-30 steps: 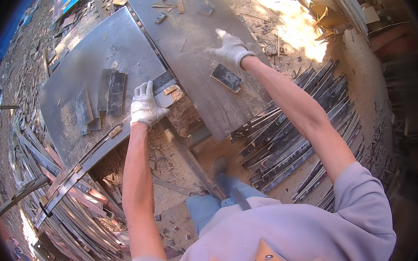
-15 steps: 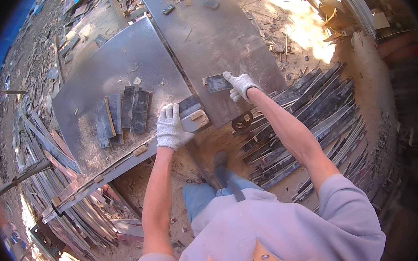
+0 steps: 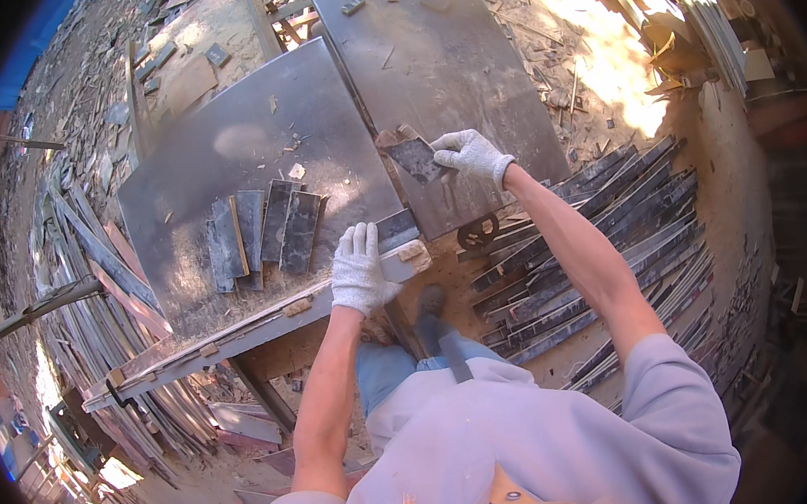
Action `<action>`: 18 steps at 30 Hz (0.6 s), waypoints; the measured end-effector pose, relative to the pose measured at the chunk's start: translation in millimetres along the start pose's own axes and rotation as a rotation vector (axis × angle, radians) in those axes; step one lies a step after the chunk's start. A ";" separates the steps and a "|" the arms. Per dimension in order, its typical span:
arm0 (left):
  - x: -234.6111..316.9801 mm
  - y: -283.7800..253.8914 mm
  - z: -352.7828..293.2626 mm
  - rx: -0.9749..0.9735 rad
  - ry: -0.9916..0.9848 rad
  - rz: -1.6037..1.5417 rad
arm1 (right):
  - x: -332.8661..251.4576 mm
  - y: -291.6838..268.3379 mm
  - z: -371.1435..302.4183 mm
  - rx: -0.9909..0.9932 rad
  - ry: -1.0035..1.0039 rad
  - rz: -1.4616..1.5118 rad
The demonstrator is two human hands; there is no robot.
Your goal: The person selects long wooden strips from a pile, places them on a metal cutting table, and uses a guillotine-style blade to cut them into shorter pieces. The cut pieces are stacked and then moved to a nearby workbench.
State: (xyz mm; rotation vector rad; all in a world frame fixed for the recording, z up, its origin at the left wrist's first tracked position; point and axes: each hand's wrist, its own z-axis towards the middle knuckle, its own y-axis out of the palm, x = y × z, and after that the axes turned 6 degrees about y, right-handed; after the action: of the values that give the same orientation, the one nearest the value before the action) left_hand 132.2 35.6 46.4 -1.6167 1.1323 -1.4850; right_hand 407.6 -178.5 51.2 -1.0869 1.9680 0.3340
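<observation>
Tabletop (image 3: 250, 145) supports the left hand (image 3: 359, 271), laid open at its near edge beside a dark strip (image 3: 396, 229), perhaps for bracing. Left of that hand, boards (image 3: 300, 232) lie overlapping, likely grouped for easy reach. Farther off, the right hand (image 3: 472, 158) grips another board (image 3: 417, 160) by its right end, presumably leaving the rest unobstructed.

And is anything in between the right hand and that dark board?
Only the white glove on the right hand. Its gloved fingers are right at the right end of the dark board, and nothing else shows between them.
</observation>
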 end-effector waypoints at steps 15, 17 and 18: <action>2.1 -0.6 0.7 0.021 0.004 -0.023 | 18.7 46.7 10.4 0.289 -0.532 -1.012; 1.6 -0.6 -0.5 0.028 0.007 -0.020 | 11.1 44.8 23.0 0.283 -0.593 -1.013; -0.1 2.9 -1.6 0.043 0.007 -0.011 | 6.5 43.6 30.4 0.278 -0.600 -1.023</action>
State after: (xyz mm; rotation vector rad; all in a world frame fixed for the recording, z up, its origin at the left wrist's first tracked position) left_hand 130.1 34.7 44.0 -1.5928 1.0894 -1.5130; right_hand 387.9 -139.2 20.9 -1.4344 0.7494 -0.1640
